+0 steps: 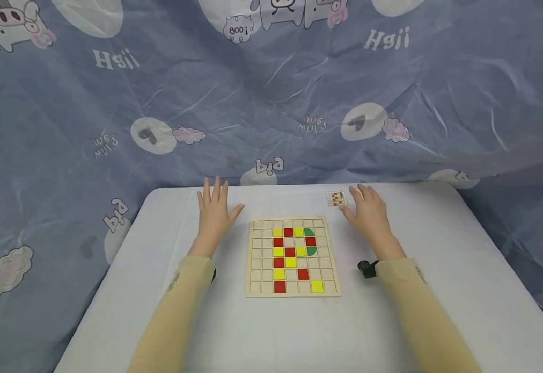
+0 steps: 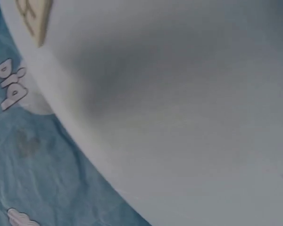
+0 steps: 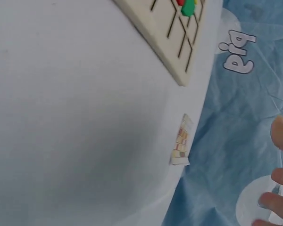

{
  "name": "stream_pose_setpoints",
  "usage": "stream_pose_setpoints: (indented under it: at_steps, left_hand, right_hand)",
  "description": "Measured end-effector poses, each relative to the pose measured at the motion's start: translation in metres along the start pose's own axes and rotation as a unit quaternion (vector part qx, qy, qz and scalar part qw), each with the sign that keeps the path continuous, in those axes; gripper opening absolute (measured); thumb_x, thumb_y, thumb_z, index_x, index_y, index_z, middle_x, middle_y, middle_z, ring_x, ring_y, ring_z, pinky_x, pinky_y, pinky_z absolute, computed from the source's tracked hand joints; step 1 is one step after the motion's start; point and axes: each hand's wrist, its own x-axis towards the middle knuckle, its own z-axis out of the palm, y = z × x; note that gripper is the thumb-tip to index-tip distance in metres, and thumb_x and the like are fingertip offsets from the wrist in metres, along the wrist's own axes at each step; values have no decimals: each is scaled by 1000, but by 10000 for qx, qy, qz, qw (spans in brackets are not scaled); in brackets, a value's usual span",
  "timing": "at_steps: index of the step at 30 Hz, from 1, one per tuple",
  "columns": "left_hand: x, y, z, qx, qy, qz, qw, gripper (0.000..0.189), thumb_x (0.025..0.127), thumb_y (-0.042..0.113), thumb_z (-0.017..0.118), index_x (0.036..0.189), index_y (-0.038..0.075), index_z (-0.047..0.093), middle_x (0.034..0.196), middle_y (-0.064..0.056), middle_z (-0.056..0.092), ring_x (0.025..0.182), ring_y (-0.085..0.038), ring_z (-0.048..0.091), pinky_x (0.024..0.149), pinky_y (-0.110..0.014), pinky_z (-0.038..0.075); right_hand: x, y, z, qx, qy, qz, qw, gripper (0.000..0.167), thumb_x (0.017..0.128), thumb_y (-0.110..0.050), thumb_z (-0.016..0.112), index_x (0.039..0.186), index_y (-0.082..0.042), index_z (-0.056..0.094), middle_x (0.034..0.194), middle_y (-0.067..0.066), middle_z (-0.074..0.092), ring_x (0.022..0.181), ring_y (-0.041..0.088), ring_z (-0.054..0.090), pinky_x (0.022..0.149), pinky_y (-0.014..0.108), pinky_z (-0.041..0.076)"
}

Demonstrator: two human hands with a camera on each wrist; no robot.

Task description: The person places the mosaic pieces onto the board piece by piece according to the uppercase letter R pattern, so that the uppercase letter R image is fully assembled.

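Observation:
In the head view a square wooden grid board (image 1: 258, 277) lies on the white table, with red, yellow and green pieces set in its cells in the shape of a letter R. To the left of the board's far corner, my left hand (image 1: 214, 217) spreads its fingers and holds nothing. On the other side, my right hand (image 1: 371, 220) has relaxed fingers, empty, beside a small pattern card (image 1: 337, 198). The right wrist view shows that card (image 3: 181, 143) near the table edge, with fingertips (image 3: 276, 202) at the right border. Only a board corner (image 2: 37, 28) appears in the left wrist view.
The white table (image 1: 271, 331) ends at a far edge just beyond the card and both hands. Behind it hangs a blue-grey curtain (image 1: 252, 103) printed with cartoon pigs and clouds. A black wrist device (image 1: 368, 269) shows at the right cuff.

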Motion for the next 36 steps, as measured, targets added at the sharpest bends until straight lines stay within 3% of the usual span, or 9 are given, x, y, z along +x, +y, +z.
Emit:
stream_pose_setpoints:
  at_steps: [4, 7, 21, 36]
  left_hand:
    - [-6, -4, 10, 447, -268, -19, 9986, 95, 93, 59, 57, 158, 4, 16, 165, -20, 6, 152, -42, -7, 118, -69, 3]
    - [-11, -7, 14, 633, -443, -14, 9970, 100, 91, 63, 57, 159, 6, 10, 166, -19, -1, 152, -42, -8, 117, -70, 2]
    - [-16, -6, 14, 671, -373, 114, 9970, 98, 92, 66, 52, 159, 8, 11, 166, -18, 2, 152, -41, -9, 118, -68, -3]
    - [-21, -4, 10, 623, -363, 91, 9974, 96, 92, 65, 53, 158, 6, 14, 165, -20, 4, 152, -42, -6, 118, -69, -2]
  right_hand:
    - [-1, 0, 7, -164, -423, 166, 9988, 83, 94, -45, 63, 155, -4, 26, 163, 25, 10, 148, 54, -3, 109, 80, 4]
    - [-2, 0, 10, -179, -496, 217, 9984, 90, 92, -51, 63, 157, -5, 20, 164, 24, 0, 146, 54, -14, 106, 82, -4]
    - [-9, 3, 7, -206, -450, 441, 9978, 96, 92, -55, 61, 158, -4, 13, 163, 27, -6, 145, 52, -18, 106, 82, -6]
    - [-12, -2, 2, 71, -319, 366, 9988, 93, 92, -53, 62, 156, 0, 20, 162, 31, -4, 145, 54, -16, 106, 81, -6]
